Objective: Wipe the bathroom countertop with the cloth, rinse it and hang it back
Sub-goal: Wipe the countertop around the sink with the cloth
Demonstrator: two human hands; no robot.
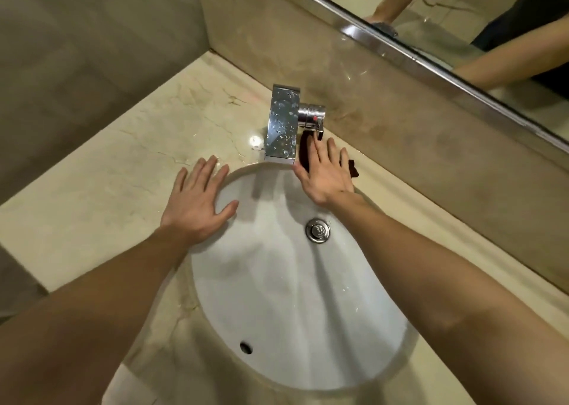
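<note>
A dark brown cloth lies on the beige marble countertop just right of the chrome tap. My right hand presses flat on the cloth with fingers spread, so most of the cloth is hidden; dark edges show beside the tap and past my little finger. My left hand rests flat on the counter at the left rim of the white oval sink, fingers apart, holding nothing.
The tap's lever sticks out to the right, close above my right fingertips. Water drops cover the spout. A backsplash and a mirror run behind. The drain plug sits in the basin. A tiled wall stands at left.
</note>
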